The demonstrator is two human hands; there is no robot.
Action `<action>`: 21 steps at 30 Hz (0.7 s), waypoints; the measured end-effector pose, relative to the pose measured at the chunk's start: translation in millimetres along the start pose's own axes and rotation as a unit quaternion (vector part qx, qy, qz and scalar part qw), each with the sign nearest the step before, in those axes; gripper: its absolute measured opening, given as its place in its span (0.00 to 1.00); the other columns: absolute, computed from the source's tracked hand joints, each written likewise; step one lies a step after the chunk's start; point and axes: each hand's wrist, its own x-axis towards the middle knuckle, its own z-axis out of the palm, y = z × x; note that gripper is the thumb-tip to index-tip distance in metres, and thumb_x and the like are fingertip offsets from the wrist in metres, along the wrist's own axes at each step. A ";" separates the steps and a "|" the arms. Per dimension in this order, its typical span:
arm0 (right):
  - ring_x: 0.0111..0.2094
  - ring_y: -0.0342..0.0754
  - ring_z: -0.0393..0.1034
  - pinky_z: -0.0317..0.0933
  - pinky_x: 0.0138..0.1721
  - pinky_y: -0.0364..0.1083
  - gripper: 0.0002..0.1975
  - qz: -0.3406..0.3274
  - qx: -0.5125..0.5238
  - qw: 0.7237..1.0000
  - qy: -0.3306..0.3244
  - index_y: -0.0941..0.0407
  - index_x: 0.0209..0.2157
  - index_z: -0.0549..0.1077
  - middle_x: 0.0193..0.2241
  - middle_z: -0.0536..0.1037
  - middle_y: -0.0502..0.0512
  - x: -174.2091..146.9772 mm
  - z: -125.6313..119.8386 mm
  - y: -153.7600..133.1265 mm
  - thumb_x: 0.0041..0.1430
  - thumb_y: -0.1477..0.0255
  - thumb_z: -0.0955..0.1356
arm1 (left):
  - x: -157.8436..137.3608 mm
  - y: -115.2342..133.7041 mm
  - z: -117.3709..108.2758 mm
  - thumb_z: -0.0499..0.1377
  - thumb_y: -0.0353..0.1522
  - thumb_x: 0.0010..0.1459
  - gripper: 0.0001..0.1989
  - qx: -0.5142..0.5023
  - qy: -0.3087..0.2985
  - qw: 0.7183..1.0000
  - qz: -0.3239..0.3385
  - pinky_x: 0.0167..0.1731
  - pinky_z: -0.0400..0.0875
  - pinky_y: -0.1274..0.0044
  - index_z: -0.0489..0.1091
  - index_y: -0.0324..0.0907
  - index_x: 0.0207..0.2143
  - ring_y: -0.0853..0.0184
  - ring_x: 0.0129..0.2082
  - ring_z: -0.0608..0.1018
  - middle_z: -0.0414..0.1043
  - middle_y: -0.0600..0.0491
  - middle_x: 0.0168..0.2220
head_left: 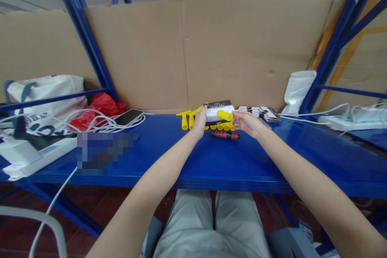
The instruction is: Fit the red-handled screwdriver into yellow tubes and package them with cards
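Yellow tube (225, 115) pinched in right hand (246, 123) fingers (235, 115), left hand (199, 121) beside

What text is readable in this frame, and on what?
White bag, far left: blue print, partly hidden by cables, too cut off to read.
Black-topped box at the left hand: a line of pale print, too small to read.
Booklets beyond the right hand: print too small to read.
Nothing can be quoted with confidence.
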 end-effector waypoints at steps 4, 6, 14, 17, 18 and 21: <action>0.15 0.37 0.57 0.50 0.17 0.38 0.06 -0.008 -0.005 1.000 -0.006 0.57 0.26 0.62 0.16 0.67 0.45 0.0 -0.5 0.5 0.54 0.75 0.65 | 4.6 -1.8 -0.8 0.45 0.44 0.61 0.23 -0.105 -0.024 0.994 -0.011 0.45 0.70 0.71 0.71 0.41 0.45 0.63 0.46 0.76 0.76 0.48 0.42; 0.16 0.37 0.56 0.50 0.18 0.38 0.06 -0.010 -0.005 1.000 -0.013 0.57 0.26 0.62 0.16 0.66 0.45 0.1 -0.9 0.8 0.54 0.74 0.66 | 5.1 -0.5 -2.5 0.44 0.45 0.61 0.24 -0.114 -0.022 0.993 -0.030 0.41 0.71 0.72 0.71 0.41 0.45 0.63 0.42 0.77 0.77 0.48 0.40; 0.16 0.36 0.56 0.49 0.18 0.37 0.07 -0.022 -0.001 1.000 0.004 0.57 0.26 0.62 0.17 0.65 0.44 0.3 -4.2 -2.4 0.53 0.73 0.66 | 8.6 10.2 -18.6 0.48 0.40 0.61 0.17 -0.095 0.030 0.992 -0.074 0.21 0.68 0.80 0.64 0.46 0.50 0.74 0.19 0.73 0.72 0.53 0.33; 0.16 0.37 0.56 0.49 0.18 0.37 0.07 -0.016 0.007 1.000 0.005 0.57 0.26 0.61 0.17 0.65 0.45 0.2 -4.2 -3.5 0.55 0.73 0.65 | 12.2 10.4 -22.4 0.54 0.35 0.58 0.19 -0.084 0.070 0.992 -0.058 0.22 0.68 0.81 0.60 0.46 0.52 0.76 0.18 0.72 0.70 0.54 0.34; 0.16 0.37 0.56 0.49 0.18 0.37 0.07 -0.012 0.011 1.000 0.008 0.57 0.26 0.61 0.17 0.65 0.45 0.2 -4.0 -4.0 0.55 0.73 0.64 | 13.2 10.4 -23.5 0.55 0.33 0.57 0.20 -0.081 0.085 0.992 -0.055 0.22 0.68 0.81 0.58 0.46 0.52 0.76 0.18 0.71 0.69 0.54 0.34; 0.16 0.37 0.55 0.49 0.18 0.37 0.07 -0.004 0.020 0.999 0.026 0.57 0.25 0.61 0.16 0.65 0.45 0.4 -3.3 -5.4 0.57 0.73 0.63 | 15.1 11.2 -27.3 0.57 0.30 0.55 0.23 -0.068 0.134 0.987 -0.050 0.21 0.67 0.82 0.56 0.45 0.52 0.76 0.19 0.71 0.68 0.54 0.35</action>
